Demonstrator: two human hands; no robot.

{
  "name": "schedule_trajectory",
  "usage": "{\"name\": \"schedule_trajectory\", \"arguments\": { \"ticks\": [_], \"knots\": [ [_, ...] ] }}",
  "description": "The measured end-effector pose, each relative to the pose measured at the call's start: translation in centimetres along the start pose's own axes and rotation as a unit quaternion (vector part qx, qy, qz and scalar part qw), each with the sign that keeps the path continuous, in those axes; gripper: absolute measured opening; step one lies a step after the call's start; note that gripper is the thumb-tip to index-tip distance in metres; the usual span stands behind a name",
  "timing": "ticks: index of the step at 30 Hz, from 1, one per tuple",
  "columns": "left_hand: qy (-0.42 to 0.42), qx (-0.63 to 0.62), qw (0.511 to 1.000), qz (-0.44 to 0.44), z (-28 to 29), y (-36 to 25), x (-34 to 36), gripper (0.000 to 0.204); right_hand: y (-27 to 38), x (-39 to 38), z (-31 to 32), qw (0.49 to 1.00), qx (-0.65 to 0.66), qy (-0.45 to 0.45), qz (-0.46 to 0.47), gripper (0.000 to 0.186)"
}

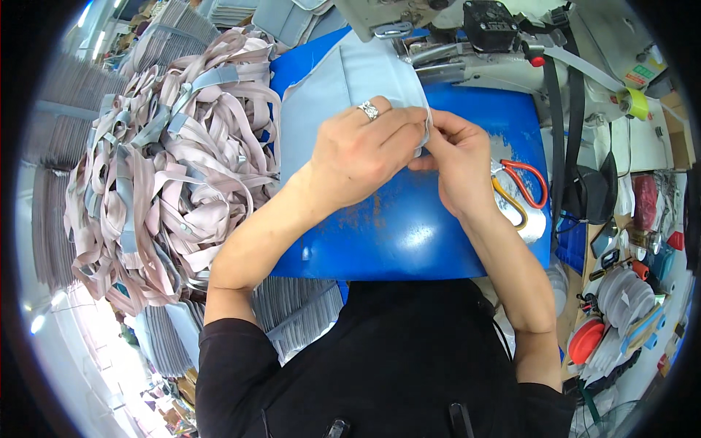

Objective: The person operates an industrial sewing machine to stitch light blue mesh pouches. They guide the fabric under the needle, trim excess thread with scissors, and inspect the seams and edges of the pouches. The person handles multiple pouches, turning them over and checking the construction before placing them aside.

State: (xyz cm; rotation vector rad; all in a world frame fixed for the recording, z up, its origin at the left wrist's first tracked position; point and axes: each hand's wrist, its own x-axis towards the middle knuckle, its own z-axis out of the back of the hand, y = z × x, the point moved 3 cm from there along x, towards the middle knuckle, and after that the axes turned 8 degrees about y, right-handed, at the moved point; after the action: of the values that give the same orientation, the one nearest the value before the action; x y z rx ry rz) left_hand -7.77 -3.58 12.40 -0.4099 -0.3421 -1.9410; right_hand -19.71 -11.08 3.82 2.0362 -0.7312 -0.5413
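Note:
My left hand (pixel 369 150) wears a silver ring and lies over a pale blue-grey fabric piece (pixel 310 120), its fingers curled round the piece's right edge. My right hand (pixel 456 160) pinches that same edge just beside the left fingertips; the exact point of its grip is partly hidden. The piece rests on a blue work surface (pixel 387 241), its upper end reaching under the metal parts of a machine (pixel 431 58). To the right of my right hand lie scissors (pixel 526 186) with red and yellow handles.
A large tangle of pale pink and grey straps (pixel 190 182) fills the left side. Stacks of grey pieces (pixel 296 314) sit below and behind it. Black belts (pixel 573 131) hang at the machine's right, above a crowded side shelf with dishes and spools (pixel 621 292).

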Motion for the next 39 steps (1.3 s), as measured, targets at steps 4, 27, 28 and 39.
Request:
{"name": "schedule_trajectory", "arguments": {
  "ticks": [4, 27, 28, 39],
  "knots": [
    [0.012, 0.013, 1.0, 0.012, -0.3, 2.2, 0.7, 0.034, 0.0, 2.7, -0.4, 1.0, 0.028, -0.004, 0.007, 0.021],
    [0.091, -0.055, 0.979, 0.174, -1.4, -2.1, -0.2, 0.022, 0.3, 5.9, -0.2, 0.977, -0.186, -0.1, 0.042, 0.03],
    [0.089, -0.073, 0.976, 0.183, -1.3, -2.2, 0.0, 0.025, 0.5, 5.9, -0.1, 0.98, -0.179, -0.076, 0.029, 0.03],
    [0.095, 0.103, 0.985, 0.098, 5.4, -1.2, 1.3, 0.045, 2.6, 3.8, -0.2, 0.991, -0.119, 0.023, -0.061, 0.039]
  ]
}}
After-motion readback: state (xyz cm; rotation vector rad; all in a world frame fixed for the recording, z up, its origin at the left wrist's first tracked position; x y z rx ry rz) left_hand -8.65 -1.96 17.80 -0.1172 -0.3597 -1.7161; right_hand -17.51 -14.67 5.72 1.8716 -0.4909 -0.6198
